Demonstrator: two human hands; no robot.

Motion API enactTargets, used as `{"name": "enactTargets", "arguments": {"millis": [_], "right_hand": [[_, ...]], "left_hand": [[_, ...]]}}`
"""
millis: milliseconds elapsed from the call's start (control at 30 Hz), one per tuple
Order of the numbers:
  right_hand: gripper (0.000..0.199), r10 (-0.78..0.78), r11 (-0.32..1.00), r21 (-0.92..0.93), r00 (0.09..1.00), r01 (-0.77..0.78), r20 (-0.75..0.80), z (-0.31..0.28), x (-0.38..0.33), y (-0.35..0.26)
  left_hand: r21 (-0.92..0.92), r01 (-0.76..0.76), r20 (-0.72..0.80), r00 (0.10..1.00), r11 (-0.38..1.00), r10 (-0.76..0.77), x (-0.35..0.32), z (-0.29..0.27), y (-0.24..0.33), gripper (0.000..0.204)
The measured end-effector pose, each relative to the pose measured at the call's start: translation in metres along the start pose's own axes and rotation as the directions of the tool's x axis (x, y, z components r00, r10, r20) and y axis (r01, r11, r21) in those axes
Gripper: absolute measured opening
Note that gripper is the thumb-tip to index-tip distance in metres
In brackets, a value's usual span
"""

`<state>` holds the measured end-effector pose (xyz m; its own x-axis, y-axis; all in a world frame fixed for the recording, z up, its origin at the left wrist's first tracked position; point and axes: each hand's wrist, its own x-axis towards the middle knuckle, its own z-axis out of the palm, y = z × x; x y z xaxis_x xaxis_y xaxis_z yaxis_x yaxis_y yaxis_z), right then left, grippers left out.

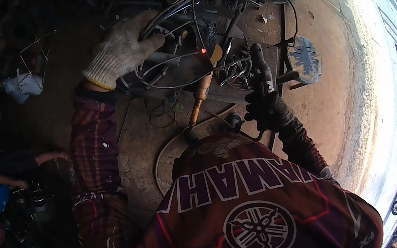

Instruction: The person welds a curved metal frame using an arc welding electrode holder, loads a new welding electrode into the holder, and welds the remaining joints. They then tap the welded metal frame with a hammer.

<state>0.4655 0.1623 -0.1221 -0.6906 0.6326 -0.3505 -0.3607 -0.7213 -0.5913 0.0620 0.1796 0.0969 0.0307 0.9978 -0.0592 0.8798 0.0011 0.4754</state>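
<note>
Two gloved grips are occupied: our left grip [126, 49], in pale knit, is closed around the curved dark rods [177, 6], while our right grip [268, 110], in a dark glove, is wrapped around the handle of a long-nosed metal tool [260, 62]. Shade hides some of the fingertips from us. The rods sweep from the left grip across the middle of the work, above a tangle of metal pieces [237, 70].

A red glowing spot [203, 50] on that metal is our main worry. It sits apart from the pale glove, but if the left grip slid toward it, the knit could scorch. If that grip slackened, the long curves could twist and drag the hot point out of line. The tool's nose stands to the right of the glow, not touching it; a leftward swing could knock the rods or catch the tangle.

Just below the glow, an orange-brown shaft [202, 91] lies close enough that heat might mark it. Further out, a looping hose or cable [157, 166] rests on the floor [133, 162] and could snag a careless foot. To the right, a scuffed stool [304, 60] stands near enough for our right arm to bump.
</note>
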Motion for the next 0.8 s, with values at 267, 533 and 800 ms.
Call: {"name": "enactTargets", "arguments": {"millis": [267,533,800], "right_hand": [[0.081,-0.146,0.969,-0.208,0.988,0.133,-0.049,0.019,0.002,-0.011],[0.068,-0.157,0.983,-0.096,0.987,0.154,-0.03,0.018,-0.003,-0.013],[0.073,-0.211,0.971,-0.13,0.975,0.201,-0.068,0.007,-0.004,-0.007]], "left_hand": [[-0.022,-0.02,-0.062,0.998,1.0,0.019,-0.009,0.005,0.01,0.054],[-0.038,0.006,-0.047,0.999,0.999,-0.008,-0.012,0.002,0.022,0.043],[-0.103,0.06,-0.042,0.997,0.993,-0.065,-0.006,0.003,0.019,0.034]]}}
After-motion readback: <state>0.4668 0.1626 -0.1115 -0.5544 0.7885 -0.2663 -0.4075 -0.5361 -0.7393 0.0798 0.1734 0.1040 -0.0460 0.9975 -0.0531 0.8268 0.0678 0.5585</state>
